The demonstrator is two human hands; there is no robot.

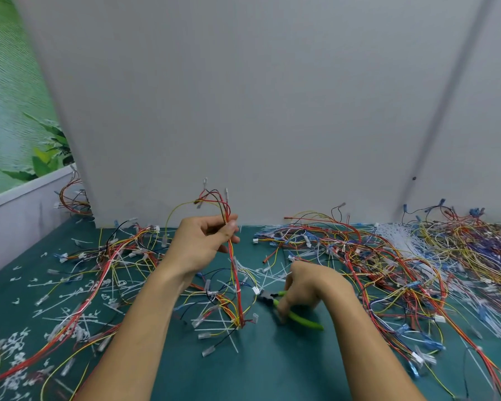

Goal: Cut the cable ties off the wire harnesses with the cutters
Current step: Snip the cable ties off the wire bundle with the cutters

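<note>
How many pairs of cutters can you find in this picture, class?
1. The green-handled cutters are low over the green mat, right of centre, gripped by the right hand, beside the harness the left hand pinches. Others could be hidden under the wire piles.

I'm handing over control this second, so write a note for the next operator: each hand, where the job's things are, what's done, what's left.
Left hand: pinches a red-and-yellow harness, holding it upright with its lower end on the green mat.
Right hand: grips the green-handled cutters low on the mat, tip towards that harness, not cutting.
Done: cut tie scraps litter the mat at left.
Left: the held harness, and probably the big tangle at right.
</note>
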